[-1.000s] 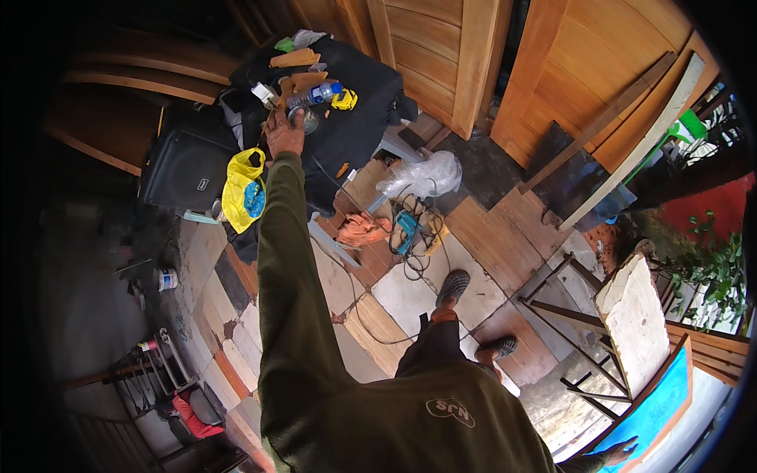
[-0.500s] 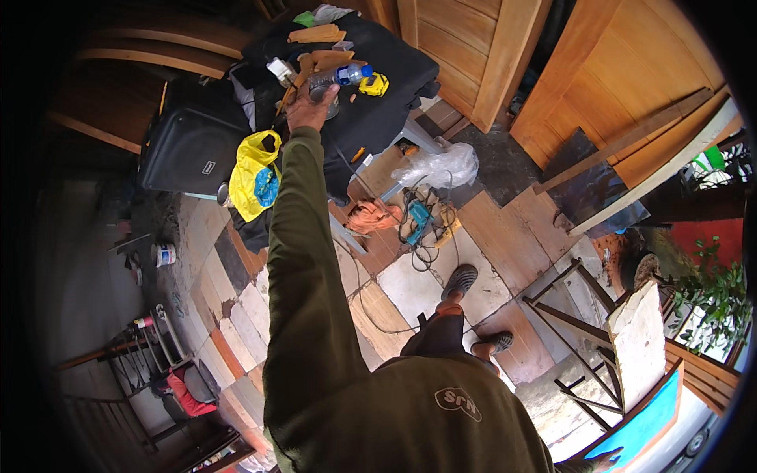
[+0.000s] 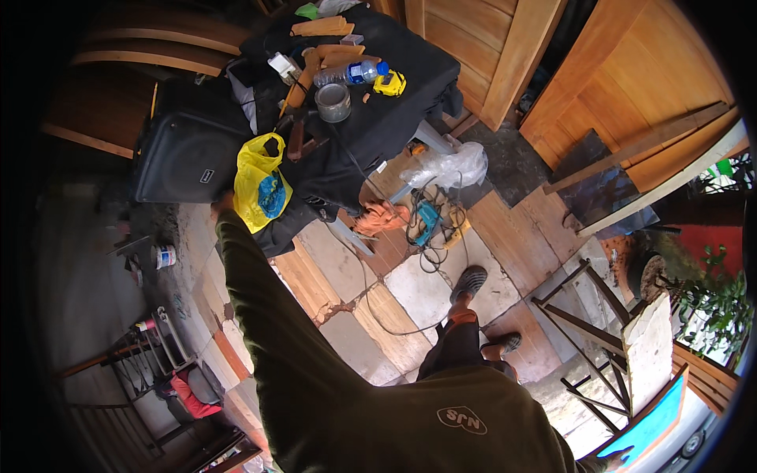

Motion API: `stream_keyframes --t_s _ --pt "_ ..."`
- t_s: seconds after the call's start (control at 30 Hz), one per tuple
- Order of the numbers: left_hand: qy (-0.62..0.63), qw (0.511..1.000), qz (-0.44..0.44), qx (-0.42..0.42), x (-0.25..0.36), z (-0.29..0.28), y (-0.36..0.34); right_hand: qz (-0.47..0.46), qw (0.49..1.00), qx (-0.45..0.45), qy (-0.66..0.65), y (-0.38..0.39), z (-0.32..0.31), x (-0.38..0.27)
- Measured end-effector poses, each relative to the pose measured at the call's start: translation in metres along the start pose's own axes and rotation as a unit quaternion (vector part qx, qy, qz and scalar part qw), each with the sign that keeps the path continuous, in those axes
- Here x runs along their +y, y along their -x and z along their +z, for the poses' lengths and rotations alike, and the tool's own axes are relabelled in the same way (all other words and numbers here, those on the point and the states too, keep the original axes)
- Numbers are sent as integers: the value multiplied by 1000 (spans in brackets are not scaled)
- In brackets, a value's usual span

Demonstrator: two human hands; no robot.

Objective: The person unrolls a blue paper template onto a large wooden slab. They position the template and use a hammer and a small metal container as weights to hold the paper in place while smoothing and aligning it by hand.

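My left hand (image 3: 223, 201) is low beside the black speaker (image 3: 177, 158) and the yellow plastic bag (image 3: 248, 193); its fingers are mostly hidden. On the dark-draped table (image 3: 418, 94) sit a grey metal can (image 3: 333, 102), a plastic bottle (image 3: 339, 76), a yellow tape measure (image 3: 389, 83), wood offcuts (image 3: 323, 26) and a white device (image 3: 281, 67). At the lower right edge, my right hand (image 3: 617, 456) rests on a blue board (image 3: 648, 422), its fingers apart.
A teal power tool (image 3: 427, 223), cords and an orange cloth (image 3: 378, 217) lie on patchwork floor tiles (image 3: 347, 347). Wooden doors (image 3: 615, 79) and planks lean behind. A metal frame with a white slab (image 3: 646, 339) stands right, near plants (image 3: 706, 292).
My left hand has left the can on the table and moved down and left beside the speaker and bag. The can now stands uncovered. My right hand stays at the blue board.
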State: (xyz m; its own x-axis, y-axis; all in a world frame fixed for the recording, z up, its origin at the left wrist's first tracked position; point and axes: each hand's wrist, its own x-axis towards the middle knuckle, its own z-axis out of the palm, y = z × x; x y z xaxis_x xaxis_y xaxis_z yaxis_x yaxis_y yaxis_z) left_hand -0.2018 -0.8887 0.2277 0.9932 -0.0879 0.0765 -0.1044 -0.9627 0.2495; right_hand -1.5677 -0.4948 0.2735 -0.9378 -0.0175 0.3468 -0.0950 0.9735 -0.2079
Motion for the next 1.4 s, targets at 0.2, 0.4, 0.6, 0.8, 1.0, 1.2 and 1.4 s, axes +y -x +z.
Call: stream_keyframes --t_s 0.2,0.4,0.6,0.8,1.0,1.2,1.4 --pt "300 942 -23 150 -28 -38 64 -45 998 41 -10 -23 -14 -18" --pt "456 819 340 71 2 -139 319 -258 921 100 -275 55 -61 -156" --pt "343 464 614 -538 97 -145 606 -290 470 -652 -520 362 -80 -351" --pt "165 375 658 -632 136 -154 601 -136 246 -838 -469 399 -104 -386" --pt "230 773 591 -20 209 -56 474 98 228 -554 -795 282 -84 -254" --pt "125 787 602 -43 215 9 498 208 496 -75 -840 85 -71 -35" --pt "157 761 628 -32 219 2 537 287 551 195 -759 59 -58 162"
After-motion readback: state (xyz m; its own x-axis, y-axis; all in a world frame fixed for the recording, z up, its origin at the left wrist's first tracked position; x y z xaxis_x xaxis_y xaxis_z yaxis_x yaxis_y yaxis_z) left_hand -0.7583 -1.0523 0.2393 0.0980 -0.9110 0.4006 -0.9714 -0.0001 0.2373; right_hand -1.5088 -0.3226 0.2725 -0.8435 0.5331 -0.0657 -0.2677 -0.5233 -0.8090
